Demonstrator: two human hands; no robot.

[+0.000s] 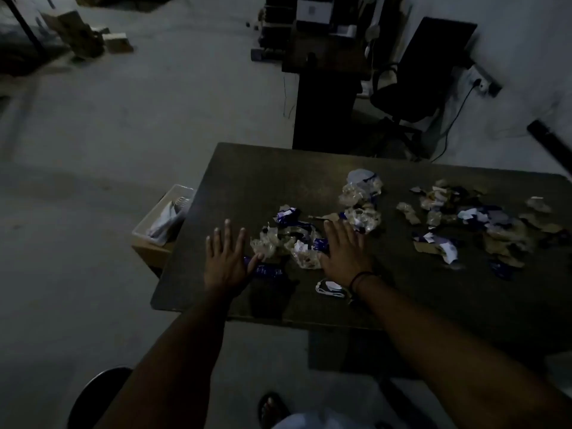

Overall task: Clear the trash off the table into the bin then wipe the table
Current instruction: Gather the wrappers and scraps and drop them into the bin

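Note:
A dark table (257, 178) carries scattered trash. A heap of crumpled clear plastic and blue-white wrappers (289, 239) lies between my hands. My left hand (227, 258) lies flat with fingers spread on the table, its thumb touching the heap's left side. On the heap's right side rests my right hand (343, 249), also flat with straight fingers. More crumpled plastic (362, 193) sits behind my right hand. A second spread of paper and cardboard scraps (470, 221) covers the table's right part. A white bin (164, 216) stands on a box at the table's left edge.
One blue-white scrap (331, 287) lies near my right wrist. Beyond the table stand a dark desk (325, 97) and a black office chair (414, 85). A round dark stool (96, 397) is at the lower left. My sandalled foot (272, 408) shows below the table.

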